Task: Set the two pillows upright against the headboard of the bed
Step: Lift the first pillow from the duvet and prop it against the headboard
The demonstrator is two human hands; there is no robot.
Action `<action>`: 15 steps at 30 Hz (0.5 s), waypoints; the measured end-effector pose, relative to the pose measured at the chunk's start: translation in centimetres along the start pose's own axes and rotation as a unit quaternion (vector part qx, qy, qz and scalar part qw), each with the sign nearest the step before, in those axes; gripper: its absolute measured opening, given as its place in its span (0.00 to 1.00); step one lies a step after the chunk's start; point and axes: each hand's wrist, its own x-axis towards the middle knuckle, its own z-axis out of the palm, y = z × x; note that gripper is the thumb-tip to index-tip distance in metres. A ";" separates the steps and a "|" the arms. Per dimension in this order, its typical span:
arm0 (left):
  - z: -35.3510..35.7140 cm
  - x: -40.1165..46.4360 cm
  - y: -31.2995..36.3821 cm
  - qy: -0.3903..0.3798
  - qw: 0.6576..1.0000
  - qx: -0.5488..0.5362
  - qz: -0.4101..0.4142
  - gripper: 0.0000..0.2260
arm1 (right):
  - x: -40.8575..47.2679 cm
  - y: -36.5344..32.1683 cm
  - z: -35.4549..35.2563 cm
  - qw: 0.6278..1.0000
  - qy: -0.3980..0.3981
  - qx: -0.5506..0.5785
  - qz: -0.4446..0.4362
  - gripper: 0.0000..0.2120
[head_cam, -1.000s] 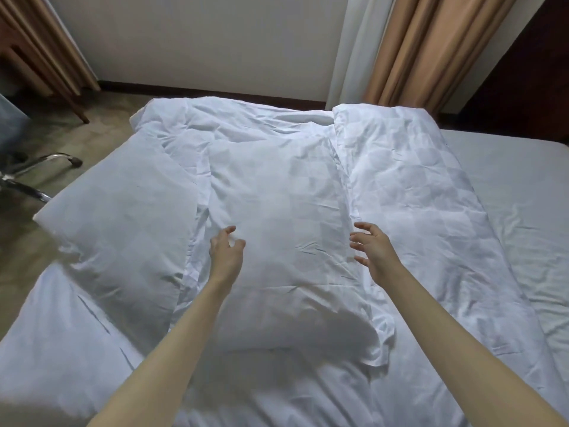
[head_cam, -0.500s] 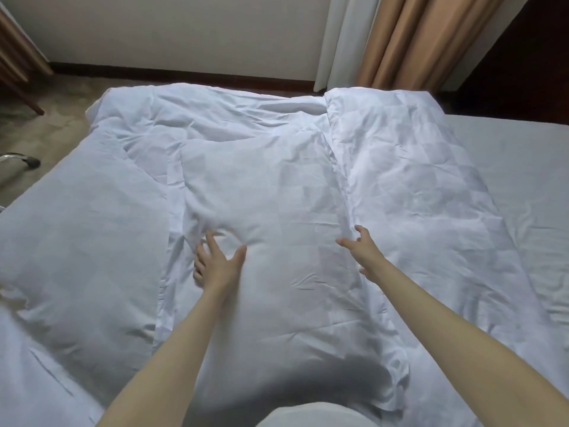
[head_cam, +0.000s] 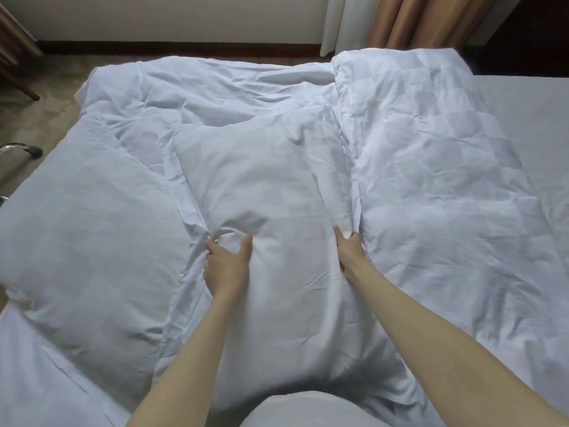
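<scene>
The room is dim, with soft, cool, even light and no hard glare anywhere. The white duvet (head_cam: 431,186) reads bluish-grey, its creases picked out by gentle shading. The brightest patch is the wall (head_cam: 172,16) along the top of the frame; the upper right corner falls off to near black. A broad soft shadow lies on the bedding at the lower centre, between the forearms. Edges bend outward from the wide lens, the bed bulging toward the frame sides. Detail is slightly smeared throughout, and the pale shape at the bottom centre is out of focus.
</scene>
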 end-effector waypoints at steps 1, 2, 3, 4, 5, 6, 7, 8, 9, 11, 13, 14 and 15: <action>0.0 -0.1 0.2 -0.006 1.000 -0.006 -0.011 0.40 | -0.1 0.1 0.1 1.000 0.006 0.001 -0.010 0.26; -0.1 -0.1 0.4 -0.009 1.000 -0.010 -0.019 0.39 | -0.2 0.1 0.1 1.000 0.013 -0.003 -0.020 0.22; -0.2 -0.2 0.5 -0.010 1.000 -0.015 -0.023 0.38 | -0.3 0.0 -0.2 0.999 0.020 -0.017 -0.031 0.20; -0.5 -0.2 0.6 -0.009 1.000 -0.017 -0.021 0.38 | -0.6 -0.2 -0.5 0.998 0.026 -0.037 -0.043 0.19; -0.9 -0.2 0.7 -0.008 1.000 -0.017 -0.015 0.38 | -0.9 -0.3 -0.9 0.997 0.029 -0.051 -0.055 0.19; -1.2 -0.3 0.7 -0.008 1.000 -0.017 -0.005 0.37 | -1.2 -0.5 -1.3 0.996 0.030 -0.056 -0.066 0.19; -1.6 -0.3 0.7 -0.007 1.000 -0.018 0.004 0.36 | -1.6 -0.7 -1.8 0.995 0.031 -0.054 -0.075 0.20; -1.9 -0.4 0.6 -0.009 1.000 -0.023 0.010 0.34 | -2.1 -0.9 -2.2 0.995 0.031 -0.048 -0.083 0.20; -2.3 -0.4 0.4 -0.014 0.999 -0.037 0.017 0.31 | -2.8 -1.1 -2.7 0.995 0.033 -0.038 -0.092 0.20; -3.2 -0.8 -0.5 -0.029 0.995 -0.086 0.041 0.26 | -4.3 -1.6 -3.9 0.991 0.045 -0.005 -0.125 0.19; -4.2 -1.5 -1.3 -0.027 0.987 -0.140 0.071 0.22 | -6.0 -2.2 -5.4 0.983 0.054 0.022 -0.172 0.16; -4.6 -1.9 -1.5 -0.020 0.983 -0.163 0.080 0.21 | -6.8 -2.6 -6.2 0.979 0.054 0.024 -0.194 0.14; -5.0 -2.3 -1.5 -0.012 0.980 -0.180 0.087 0.22 | -7.7 -3.0 -7.0 0.976 0.052 0.025 -0.212 0.12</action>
